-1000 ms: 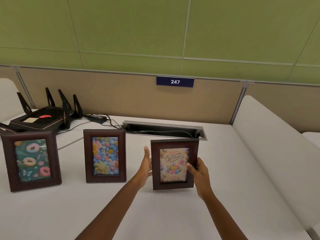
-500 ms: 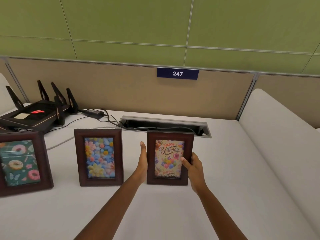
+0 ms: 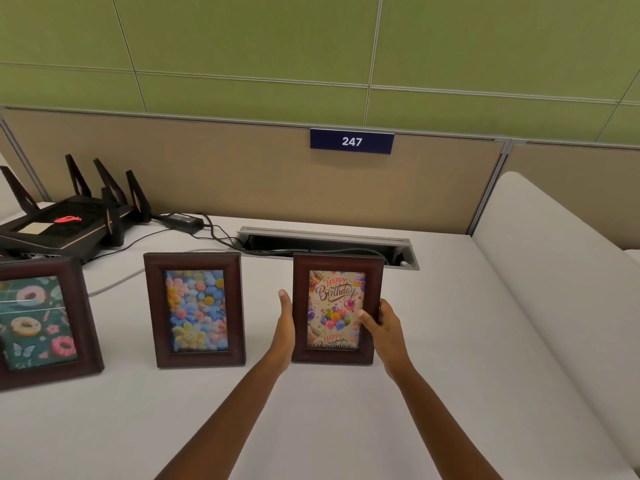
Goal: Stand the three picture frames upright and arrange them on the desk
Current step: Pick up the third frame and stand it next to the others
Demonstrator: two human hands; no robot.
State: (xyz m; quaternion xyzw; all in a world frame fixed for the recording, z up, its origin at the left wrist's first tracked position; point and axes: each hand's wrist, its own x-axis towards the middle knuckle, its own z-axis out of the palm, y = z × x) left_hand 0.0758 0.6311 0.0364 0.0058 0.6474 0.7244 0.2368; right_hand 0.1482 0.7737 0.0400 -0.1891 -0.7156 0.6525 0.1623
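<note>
Three dark wooden picture frames stand upright in a row on the white desk (image 3: 346,427). The doughnut frame (image 3: 41,320) is at the far left, partly cut off by the image edge. The flower frame (image 3: 195,309) stands in the middle. The birthday frame (image 3: 337,306) is on the right, its base on the desk. My left hand (image 3: 285,327) lies flat against its left edge. My right hand (image 3: 382,329) grips its right edge, thumb across the front.
A black router with antennas (image 3: 69,220) and its power adapter (image 3: 181,220) with cables sit at the back left. A recessed cable tray (image 3: 329,240) lies behind the birthday frame. A beige partition (image 3: 242,174) closes the back; a white raised divider (image 3: 554,271) borders the right.
The birthday frame went from tilted and lifted to standing straight on the desk, slightly farther back. Both hands stayed on its edges. The view shifted right.
</note>
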